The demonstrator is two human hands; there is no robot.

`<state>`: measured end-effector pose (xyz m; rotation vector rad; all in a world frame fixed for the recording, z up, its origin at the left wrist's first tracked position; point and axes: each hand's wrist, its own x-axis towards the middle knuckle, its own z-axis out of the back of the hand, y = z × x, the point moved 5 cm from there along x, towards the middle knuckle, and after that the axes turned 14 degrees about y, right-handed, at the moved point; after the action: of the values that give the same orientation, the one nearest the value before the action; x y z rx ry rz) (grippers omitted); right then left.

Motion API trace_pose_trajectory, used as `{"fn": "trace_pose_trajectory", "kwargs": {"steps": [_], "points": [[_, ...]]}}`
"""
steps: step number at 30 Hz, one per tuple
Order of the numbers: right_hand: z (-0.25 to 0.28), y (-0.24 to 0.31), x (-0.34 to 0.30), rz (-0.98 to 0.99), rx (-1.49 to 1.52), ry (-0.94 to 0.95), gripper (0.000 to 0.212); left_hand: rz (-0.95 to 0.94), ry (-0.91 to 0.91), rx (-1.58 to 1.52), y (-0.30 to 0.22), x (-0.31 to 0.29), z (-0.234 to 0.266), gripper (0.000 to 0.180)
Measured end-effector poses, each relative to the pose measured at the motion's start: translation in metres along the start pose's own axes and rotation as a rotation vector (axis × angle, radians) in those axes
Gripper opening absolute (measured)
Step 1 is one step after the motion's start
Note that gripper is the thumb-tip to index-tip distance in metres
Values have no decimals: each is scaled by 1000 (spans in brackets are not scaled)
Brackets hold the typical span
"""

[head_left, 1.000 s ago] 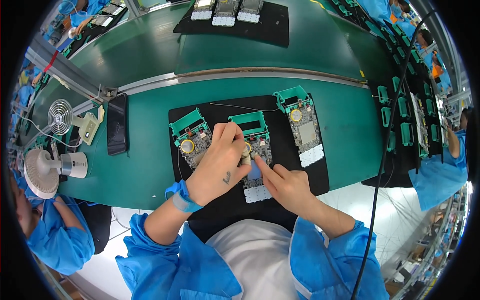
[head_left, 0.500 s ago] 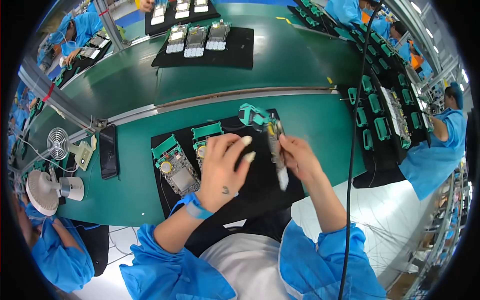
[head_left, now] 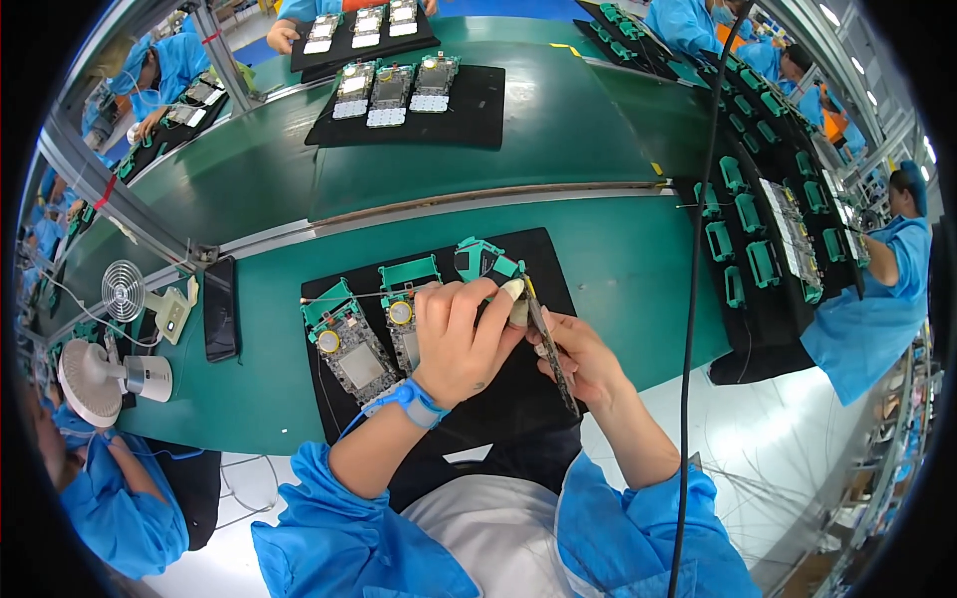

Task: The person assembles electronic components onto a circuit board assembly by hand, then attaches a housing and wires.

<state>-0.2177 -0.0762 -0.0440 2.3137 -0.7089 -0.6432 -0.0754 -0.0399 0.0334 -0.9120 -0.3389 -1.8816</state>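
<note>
In the head view, a black mat lies on the green bench and carries two circuit boards. The left board lies flat, with a round yellow-rimmed cell on it and an open green frame at its far end. The middle board has the same kind of cell and frame, and is partly covered by the left hand.

The held board is above the right part of this mat, turned on its edge, its own green frame at the far end. The right hand is clamped on it, thumb and fingers along its side. The left hand has thumb and forefinger near together, with pale covers on the tips, at the board's upper part; I cannot tell whether they grip it or only touch.

Beyond, another black mat bears three boards in a row.
</note>
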Motion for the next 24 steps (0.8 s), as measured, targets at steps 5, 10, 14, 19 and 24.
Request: {"fn": "trace_pose_trajectory", "kwargs": {"steps": [5,10,14,19,24], "points": [[9,-5,-2,-12,-33,-16,31,-116,75,-76,4,2,5,40],[7,-3,-5,7,-122,-87,28,-227,146,-18,9,4,11,31],[8,-3,-10,93,-350,-239,24,-258,219,-100,14,-4,10,34],[16,-5,-14,117,-422,-301,21,-64,318,-336,22,-19,5,37],[9,-8,-12,-61,-465,-147,20,-418,396,-118,10,-20,17,33]]}}
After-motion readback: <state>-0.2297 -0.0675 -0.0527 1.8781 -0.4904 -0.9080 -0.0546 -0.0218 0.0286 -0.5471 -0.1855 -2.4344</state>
